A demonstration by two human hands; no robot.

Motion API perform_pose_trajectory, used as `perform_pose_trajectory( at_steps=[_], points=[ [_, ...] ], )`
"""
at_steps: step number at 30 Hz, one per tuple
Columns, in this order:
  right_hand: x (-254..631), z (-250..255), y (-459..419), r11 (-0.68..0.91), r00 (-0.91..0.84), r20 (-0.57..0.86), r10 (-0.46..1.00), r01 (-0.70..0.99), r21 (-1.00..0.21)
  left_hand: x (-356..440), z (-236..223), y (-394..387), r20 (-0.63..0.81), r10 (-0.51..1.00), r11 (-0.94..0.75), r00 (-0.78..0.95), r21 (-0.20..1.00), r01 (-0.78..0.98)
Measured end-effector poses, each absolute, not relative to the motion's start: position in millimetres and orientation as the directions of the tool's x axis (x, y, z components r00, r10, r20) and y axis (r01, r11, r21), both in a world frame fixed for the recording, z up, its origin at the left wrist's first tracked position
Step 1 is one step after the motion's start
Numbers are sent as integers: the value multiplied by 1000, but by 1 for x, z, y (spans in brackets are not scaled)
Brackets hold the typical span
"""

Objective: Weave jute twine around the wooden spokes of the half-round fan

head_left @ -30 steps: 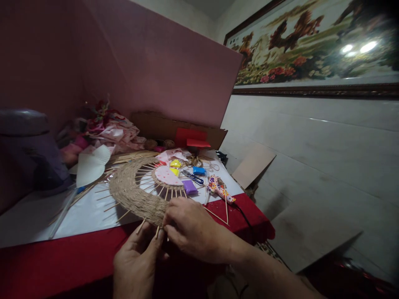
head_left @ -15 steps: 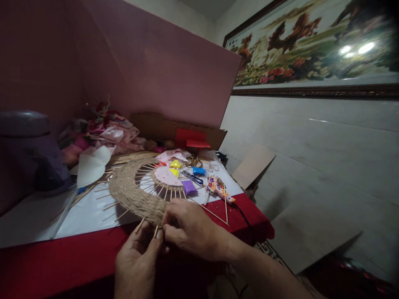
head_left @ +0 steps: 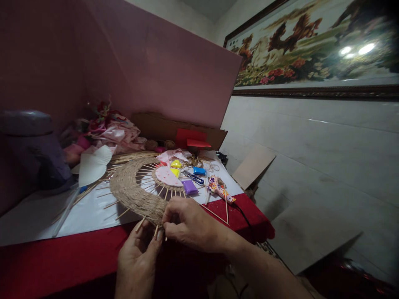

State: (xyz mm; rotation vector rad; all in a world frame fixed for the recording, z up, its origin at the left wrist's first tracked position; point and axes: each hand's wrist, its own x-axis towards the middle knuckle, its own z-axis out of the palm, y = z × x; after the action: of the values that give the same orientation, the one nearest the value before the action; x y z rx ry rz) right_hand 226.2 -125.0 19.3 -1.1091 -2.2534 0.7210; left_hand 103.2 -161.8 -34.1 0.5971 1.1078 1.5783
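A round woven piece of tan twine on thin wooden sticks is held at the table's front edge. Its sticks fan out past the woven band, and a pale pink spotted pad sits at its centre. My left hand grips the near rim from below, thumb and fingers closed around the sticks there. Against the same rim, just to the right, my right hand pinches with thumb and forefinger. Whatever lies between those fingertips is too small to make out, perhaps the twine's edge.
Snips lie among a purple packet, a blue packet and yellow packets. A flower-patterned glue gun rests at the right, near loose sticks. Left stand a white fan and a purple container. Red cloth covers the front.
Both hands keep their places at the rim. My left hand has shifted very slightly right, and the right fingers have tightened a little at the edge.
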Motion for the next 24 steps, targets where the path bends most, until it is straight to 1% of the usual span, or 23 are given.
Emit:
perform_pose_trajectory(
  at_steps=[12,18,24],
  points=[
    [226,27,-122,468,-562,106,820,552,-691,100,-40,-163,-200,934,4,-295,834,-551],
    [225,25,-120,474,-568,110,816,547,-690,102,-37,-163,-209,926,3,-314,837,-547],
    [224,28,-121,439,-554,87,828,543,-716,101,-36,-164,-218,914,6,-343,851,-525]
  ],
)
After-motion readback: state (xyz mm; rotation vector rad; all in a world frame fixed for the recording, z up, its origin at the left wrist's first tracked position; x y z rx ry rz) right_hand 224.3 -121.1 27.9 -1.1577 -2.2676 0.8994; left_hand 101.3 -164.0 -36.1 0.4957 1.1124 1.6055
